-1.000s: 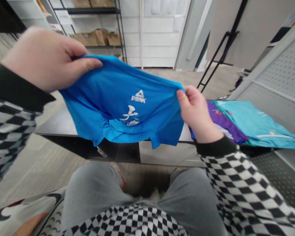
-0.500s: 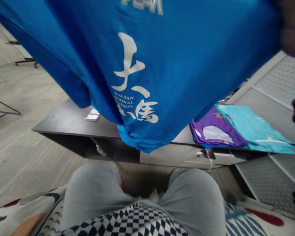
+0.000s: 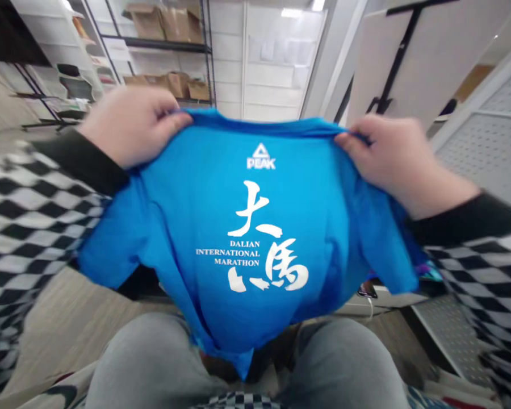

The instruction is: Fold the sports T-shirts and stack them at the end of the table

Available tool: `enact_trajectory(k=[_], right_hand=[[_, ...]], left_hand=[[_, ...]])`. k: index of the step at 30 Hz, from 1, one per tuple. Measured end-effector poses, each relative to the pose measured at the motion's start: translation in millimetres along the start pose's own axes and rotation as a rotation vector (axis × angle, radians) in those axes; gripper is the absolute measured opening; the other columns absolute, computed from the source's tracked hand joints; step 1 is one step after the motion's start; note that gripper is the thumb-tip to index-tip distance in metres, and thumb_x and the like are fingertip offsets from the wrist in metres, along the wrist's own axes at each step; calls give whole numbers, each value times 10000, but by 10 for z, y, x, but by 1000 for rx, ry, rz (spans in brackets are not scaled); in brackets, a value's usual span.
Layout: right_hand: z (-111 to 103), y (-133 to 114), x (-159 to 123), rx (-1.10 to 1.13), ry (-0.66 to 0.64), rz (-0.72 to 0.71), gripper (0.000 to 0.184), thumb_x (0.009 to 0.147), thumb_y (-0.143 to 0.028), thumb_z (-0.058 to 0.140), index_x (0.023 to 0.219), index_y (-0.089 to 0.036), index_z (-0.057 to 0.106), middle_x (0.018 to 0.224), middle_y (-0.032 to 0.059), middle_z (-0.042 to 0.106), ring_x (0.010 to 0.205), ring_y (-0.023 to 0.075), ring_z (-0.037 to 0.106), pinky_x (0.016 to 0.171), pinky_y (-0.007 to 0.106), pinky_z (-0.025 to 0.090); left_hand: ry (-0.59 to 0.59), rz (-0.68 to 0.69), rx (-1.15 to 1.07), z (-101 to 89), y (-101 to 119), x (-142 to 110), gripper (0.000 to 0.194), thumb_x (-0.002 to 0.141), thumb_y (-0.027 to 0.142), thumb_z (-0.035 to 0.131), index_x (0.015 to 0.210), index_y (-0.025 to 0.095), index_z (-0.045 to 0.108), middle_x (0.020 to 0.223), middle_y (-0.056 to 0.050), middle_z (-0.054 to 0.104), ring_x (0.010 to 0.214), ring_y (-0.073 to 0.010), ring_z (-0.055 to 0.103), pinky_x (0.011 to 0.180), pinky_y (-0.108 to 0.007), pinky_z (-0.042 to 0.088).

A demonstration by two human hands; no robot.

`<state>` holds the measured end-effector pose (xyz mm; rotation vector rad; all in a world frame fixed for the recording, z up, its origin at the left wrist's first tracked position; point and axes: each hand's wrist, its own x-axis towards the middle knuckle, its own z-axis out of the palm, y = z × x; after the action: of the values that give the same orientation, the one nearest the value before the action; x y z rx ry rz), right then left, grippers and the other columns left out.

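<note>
A bright blue T-shirt hangs spread open in front of me, with a white PEAK logo and "Dalian International Marathon" printed on it. My left hand pinches its top edge at the left. At the right, my right hand pinches the same edge, so the cloth is stretched between them. The shirt's short sleeves hang out to both sides. Its lower end drops over my grey trousers. Behind the shirt, most of the dark table is hidden.
A sliver of the folded purple and teal shirts shows behind the blue sleeve, with a phone near the table edge. Metal shelves with cardboard boxes stand at the back. A perforated grey panel rises at the right.
The shirt has risen from a bunched hold and now hangs wide open, its whole print showing. My hands are farther apart, and it covers most of the table and folded shirts.
</note>
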<state>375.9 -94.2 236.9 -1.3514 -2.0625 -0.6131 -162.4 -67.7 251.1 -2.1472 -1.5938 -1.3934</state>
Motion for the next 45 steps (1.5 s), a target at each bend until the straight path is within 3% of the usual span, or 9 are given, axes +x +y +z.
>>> enact_trajectory(k=[3, 6, 9, 14, 26, 34, 39, 41, 45], right_hand=[[955, -91, -199, -25, -253, 13, 428, 1179, -530, 579, 1110, -173, 803, 953, 136, 817, 935, 309, 785, 824, 395, 543], [1850, -50, -433, -46, -479, 56, 440, 1190, -548, 513, 1140, -206, 786, 1010, 148, 835, 939, 310, 791, 830, 375, 538], [2444, 50, -584, -86, -667, 92, 475, 1204, -543, 451, 1178, -195, 773, 1126, 186, 838, 1039, 327, 801, 896, 379, 537], [2926, 295, -633, -61, -758, 137, 486, 1205, -562, 428, 1220, -208, 761, 1180, 184, 835, 1120, 324, 792, 937, 367, 528], [3355, 438, -355, -66, -651, 225, 596, 1206, -599, 368, 1168, -196, 806, 1169, 194, 837, 1116, 329, 788, 958, 381, 531], [3114, -35, -333, -72, -507, 102, 449, 1178, -368, 397, 1334, -138, 750, 1445, 259, 730, 1385, 411, 644, 1180, 539, 462], [3189, -498, -434, 160, -679, 34, 738, 1173, -614, 340, 1762, -180, 439, 1846, 166, 407, 1695, 407, 352, 1359, 587, 299], [3290, -550, -481, 194, -771, 99, 869, 1147, -730, 296, 1822, -184, 331, 1906, 138, 269, 1755, 408, 227, 1396, 631, 213], [3416, -369, -522, 206, -781, 160, 915, 1130, -770, 266, 1838, -192, 304, 1918, 120, 215, 1778, 351, 187, 1424, 614, 140]], left_hand=[[-360, 65, 335, 1107, 105, -464, 337, 1076, 490, 733, 924, 193, 783, 786, -34, 660, 1064, -333, 760, 1123, -484, 524], [-570, 0, 486, 1868, -204, -719, 428, 1115, 606, 576, 1036, 246, 794, 948, -110, 802, 1024, -349, 788, 941, -400, 561], [-758, -4, 570, 2390, -559, -844, 535, 1159, 627, 413, 1198, 244, 784, 1158, -154, 842, 1095, -360, 799, 898, -399, 564], [-823, -7, 560, 2969, -829, -883, 588, 1167, 633, 347, 1266, 243, 776, 1236, -156, 839, 1154, -355, 793, 891, -394, 573], [-810, -58, 607, 3311, -1105, -456, 596, 1160, 614, 371, 1255, 229, 816, 1262, -183, 834, 1212, -369, 774, 983, -432, 561], [-556, -68, 572, 3439, -326, -746, 481, 1135, 328, 364, 1343, 120, 745, 1420, -254, 753, 1367, -400, 676, 1188, -573, 456], [-827, -169, 390, 3568, 36, -1129, 897, 1087, 744, 376, 1732, 130, 486, 1851, -223, 373, 1709, -457, 341, 1382, -663, 240], [-855, -182, 369, 3588, -40, -1204, 1006, 1062, 821, 336, 1821, 161, 340, 1920, -167, 190, 1773, -445, 176, 1411, -684, 151], [-842, -119, 331, 3551, -320, -1202, 1024, 1066, 836, 289, 1844, 170, 292, 1925, -139, 176, 1790, -381, 156, 1441, -594, 139]])
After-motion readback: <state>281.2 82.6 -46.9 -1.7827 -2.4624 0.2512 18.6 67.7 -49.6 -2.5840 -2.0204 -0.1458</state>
